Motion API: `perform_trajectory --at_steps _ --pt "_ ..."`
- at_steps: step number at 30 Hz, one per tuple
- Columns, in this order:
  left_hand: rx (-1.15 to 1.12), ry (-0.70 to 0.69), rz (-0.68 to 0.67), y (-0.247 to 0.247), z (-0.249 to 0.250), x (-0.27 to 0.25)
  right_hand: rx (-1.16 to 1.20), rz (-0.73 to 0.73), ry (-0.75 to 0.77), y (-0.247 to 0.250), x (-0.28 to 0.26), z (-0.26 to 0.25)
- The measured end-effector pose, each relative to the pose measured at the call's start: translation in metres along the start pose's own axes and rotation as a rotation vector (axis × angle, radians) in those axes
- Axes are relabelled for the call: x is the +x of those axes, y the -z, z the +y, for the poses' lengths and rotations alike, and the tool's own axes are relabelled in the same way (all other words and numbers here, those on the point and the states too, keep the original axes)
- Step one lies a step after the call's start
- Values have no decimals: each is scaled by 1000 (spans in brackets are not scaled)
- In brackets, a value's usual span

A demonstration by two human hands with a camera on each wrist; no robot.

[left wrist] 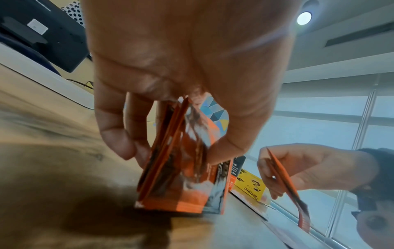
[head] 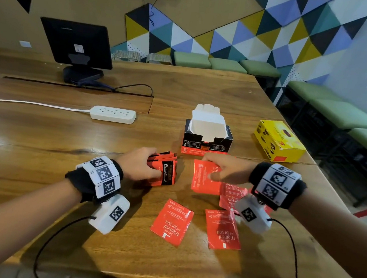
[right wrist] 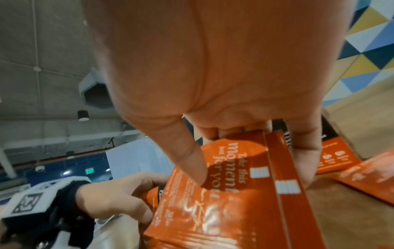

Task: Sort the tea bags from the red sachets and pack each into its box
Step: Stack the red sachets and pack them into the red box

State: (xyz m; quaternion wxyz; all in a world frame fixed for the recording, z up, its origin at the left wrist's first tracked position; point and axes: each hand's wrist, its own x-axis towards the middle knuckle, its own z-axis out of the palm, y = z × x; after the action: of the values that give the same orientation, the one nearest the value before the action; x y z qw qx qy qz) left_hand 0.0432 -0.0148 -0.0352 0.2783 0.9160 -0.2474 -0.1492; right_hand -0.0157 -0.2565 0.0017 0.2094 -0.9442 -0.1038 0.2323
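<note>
My left hand (head: 147, 165) grips a stack of red sachets (head: 165, 171) standing on edge on the wooden table; in the left wrist view the stack (left wrist: 181, 168) is pinched between thumb and fingers. My right hand (head: 222, 169) holds a few red sachets (head: 205, 177) just right of it, thumb on top in the right wrist view (right wrist: 245, 185). Behind both hands stands the black-and-red box (head: 207, 141) with its lid flap up. Loose red sachets lie nearer me (head: 172, 221), (head: 223, 229), with more under my right wrist (head: 232, 193).
A closed yellow tea box (head: 278, 141) sits at the right, near the table's edge. A white power strip (head: 112, 114) lies at the left, a black monitor (head: 77, 44) behind it. Green benches (head: 339, 110) line the wall.
</note>
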Motion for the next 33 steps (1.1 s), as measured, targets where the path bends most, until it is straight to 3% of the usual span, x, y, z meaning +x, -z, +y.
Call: perform_trajectory --at_steps 4,7,10,14,19,25,33 --pt "-57 -59 -86 8 9 -7 -5 42 -69 3 -20 20" --pt "-52 -147 -309 11 23 -15 -97 42 -85 -2 -28 33" --pt "-29 -204 -538 3 42 -23 -182 -49 -96 -8 -27 36" --pt "104 -212 -694 -17 58 -28 -386 -105 -58 -15 -20 38" --pt "405 -366 -642 -26 65 -24 -425 -53 -19 -12 -19 43" --pt "387 -396 -633 -26 68 -23 -457 -60 33 -9 -20 47" --pt "347 -435 -506 -32 59 -22 -450 -66 30 -6 -16 52"
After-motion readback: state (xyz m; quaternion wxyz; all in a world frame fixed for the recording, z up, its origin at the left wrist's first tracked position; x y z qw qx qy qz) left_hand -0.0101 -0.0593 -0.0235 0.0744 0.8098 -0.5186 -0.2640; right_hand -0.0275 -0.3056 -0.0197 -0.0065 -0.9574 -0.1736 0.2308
